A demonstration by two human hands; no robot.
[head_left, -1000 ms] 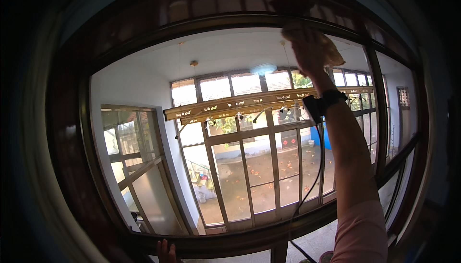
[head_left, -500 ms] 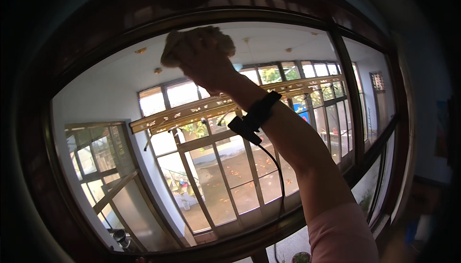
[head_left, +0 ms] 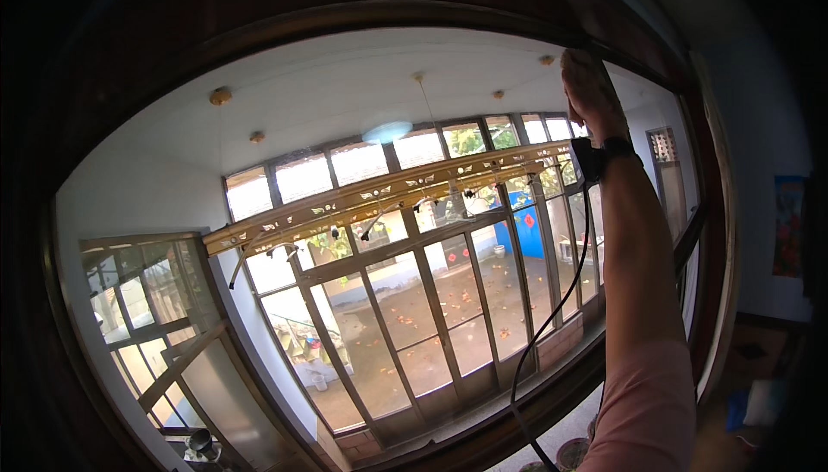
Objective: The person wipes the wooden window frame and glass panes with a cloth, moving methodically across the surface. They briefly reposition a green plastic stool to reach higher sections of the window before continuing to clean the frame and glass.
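My right hand (head_left: pixel 595 108) is raised high at the upper right of the window. Its fingers are closed around a tan fluffy cloth (head_left: pixel 572 60), pressed to the top right corner of the large glass pane (head_left: pixel 310 131), beside the dark upright of the frame. Most of the cloth is hidden by the hand. A black strap with a small box (head_left: pixel 595 160) sits on the right wrist, and a black cable (head_left: pixel 562 304) hangs down from it. My left hand is out of view.
The dark wooden window frame (head_left: pixel 362 17) surrounds the glass. Behind the pane hangs a gold clothes-drying rack (head_left: pixel 388 196), with a second row of windows farther back. A flower pot (head_left: pixel 573 453) stands below the sill. A colourful picture (head_left: pixel 788 226) is on the right wall.
My right hand has swept the cloth rightward along the top of the pane, from left of centre to the right corner. The view has shifted slightly.
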